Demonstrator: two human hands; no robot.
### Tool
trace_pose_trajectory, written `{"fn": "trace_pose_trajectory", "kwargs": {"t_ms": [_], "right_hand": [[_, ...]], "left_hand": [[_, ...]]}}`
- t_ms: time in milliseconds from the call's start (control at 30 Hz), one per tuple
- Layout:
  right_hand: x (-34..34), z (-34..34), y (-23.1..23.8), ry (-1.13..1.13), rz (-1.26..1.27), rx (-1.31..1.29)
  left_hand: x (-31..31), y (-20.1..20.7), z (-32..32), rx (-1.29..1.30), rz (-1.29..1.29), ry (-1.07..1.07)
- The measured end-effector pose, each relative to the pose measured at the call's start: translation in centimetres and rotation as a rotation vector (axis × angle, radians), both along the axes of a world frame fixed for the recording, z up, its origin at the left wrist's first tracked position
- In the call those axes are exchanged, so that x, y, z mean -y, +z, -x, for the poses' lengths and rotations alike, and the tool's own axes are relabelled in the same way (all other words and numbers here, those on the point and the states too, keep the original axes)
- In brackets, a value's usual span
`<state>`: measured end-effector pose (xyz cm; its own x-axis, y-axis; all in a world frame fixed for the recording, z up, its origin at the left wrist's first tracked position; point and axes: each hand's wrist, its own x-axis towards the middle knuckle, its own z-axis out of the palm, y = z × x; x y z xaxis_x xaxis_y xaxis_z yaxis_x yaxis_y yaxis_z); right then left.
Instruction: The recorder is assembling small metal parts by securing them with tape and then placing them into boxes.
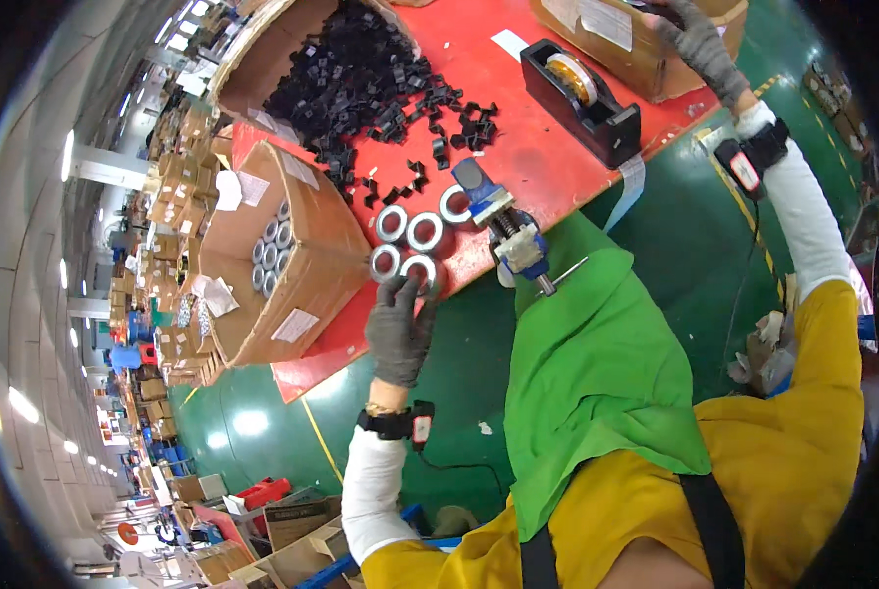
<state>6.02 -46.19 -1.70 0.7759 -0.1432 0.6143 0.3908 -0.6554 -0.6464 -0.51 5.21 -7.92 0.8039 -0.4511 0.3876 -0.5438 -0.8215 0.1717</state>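
My left hand (398,332), in a dark grey glove, is at the table's near edge with its fingers and thumb around the near side of a silver metal ring (434,274). Several similar rings stand beside it, among them one ring (425,233) just beyond. A small blue bench vise (520,242) is fixed to the table edge right of the rings. At the far right, my gloved right hand (703,51) reaches over the cardboard box (656,71), fingers stretched out. No object shows in it; the fingertips are partly cut off by the picture's edge.
Black clips (351,88) spill from a tipped carton onto the red table (489,98). A black tape dispenser (582,103) stands near the right edge. Left of the rings, an open carton (302,255) holds more rings. A green apron (597,363) hangs below the vise.
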Motion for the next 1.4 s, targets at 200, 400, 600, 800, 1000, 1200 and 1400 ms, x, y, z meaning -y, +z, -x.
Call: {"fn": "trace_pose_trajectory", "kwargs": {"t_ms": [200, 400, 600, 800, 1000, 1200, 1400], "right_hand": [[-2.4, 8.8, -0.2, -0.004, -0.004, -0.082], [-8.2, 16.0, -1.3, 0.123, 0.14, -0.333], [-14.4, 15.3, -2.8, 0.346, 0.21, -0.133], [-18.7, 14.0, -3.9, 0.44, 0.321, -0.112], [-19.4, 14.3, -5.3, 0.453, 0.338, -0.168], [-19.3, 14.3, -6.5, 0.452, 0.368, -0.226], [-19.7, 14.4, -6.4, 0.434, 0.329, -0.249]], "left_hand": [[0.9, -1.9, -0.8, -0.14, -0.186, 0.121], [0.1, 0.4, -0.4, -0.904, 0.928, -0.001], [3.5, 4.6, 0.6, -0.766, 0.79, 0.008], [3.9, 5.4, -0.9, -0.485, 0.538, -0.137], [5.5, 5.1, -1.2, -0.784, 1.048, -0.242], [6.2, 4.1, -1.7, -0.91, 1.072, -0.221], [7.3, 3.3, -2.1, -0.786, 0.975, -0.175]]}}
